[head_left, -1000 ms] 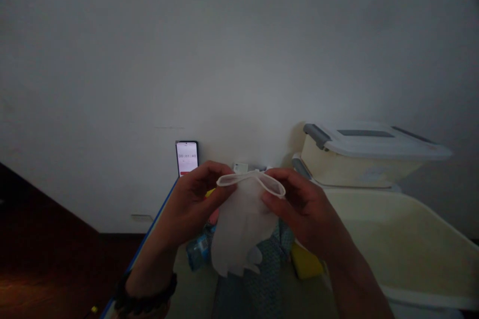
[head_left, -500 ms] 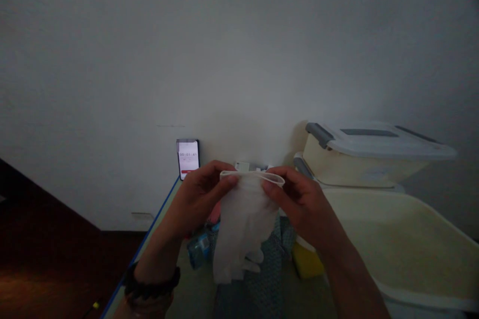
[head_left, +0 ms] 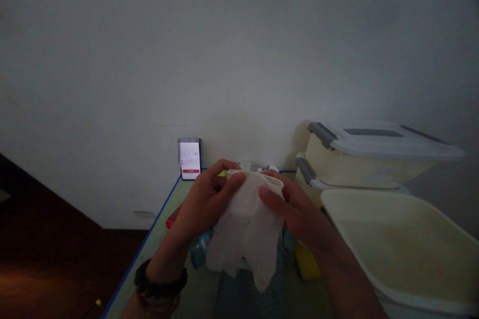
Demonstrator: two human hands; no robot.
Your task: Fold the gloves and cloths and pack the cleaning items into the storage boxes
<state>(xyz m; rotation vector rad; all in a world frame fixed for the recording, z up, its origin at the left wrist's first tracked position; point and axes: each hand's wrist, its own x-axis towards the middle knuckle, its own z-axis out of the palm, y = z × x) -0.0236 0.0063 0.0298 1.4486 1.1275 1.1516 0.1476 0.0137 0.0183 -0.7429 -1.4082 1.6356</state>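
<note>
A thin white disposable glove [head_left: 247,224] hangs cuff up between my two hands, its lower part spread and drooping. My left hand [head_left: 209,199] pinches the left side of the cuff, thumb on the near face. At the right side my right hand [head_left: 292,209] grips the rim, with the thumb pressed on the front and the other fingers behind. Between the thumbs the cuff opening shows as a narrow loop. Behind the glove lies a blue-grey patterned cloth [head_left: 250,296], partly covered. A clear bluish plastic bottle [head_left: 199,250] shows beside my left wrist.
A phone [head_left: 190,160] with a lit screen leans against the wall at the table's [head_left: 149,259] back left. To the right stand a cream lidded box [head_left: 366,164] and an open cream bin [head_left: 407,239]. A yellow item [head_left: 307,262] lies beneath my right forearm.
The glove's hanging part has swung and spread wider. Both hands have shifted slightly, and my right thumb has moved a little left along the cuff.
</note>
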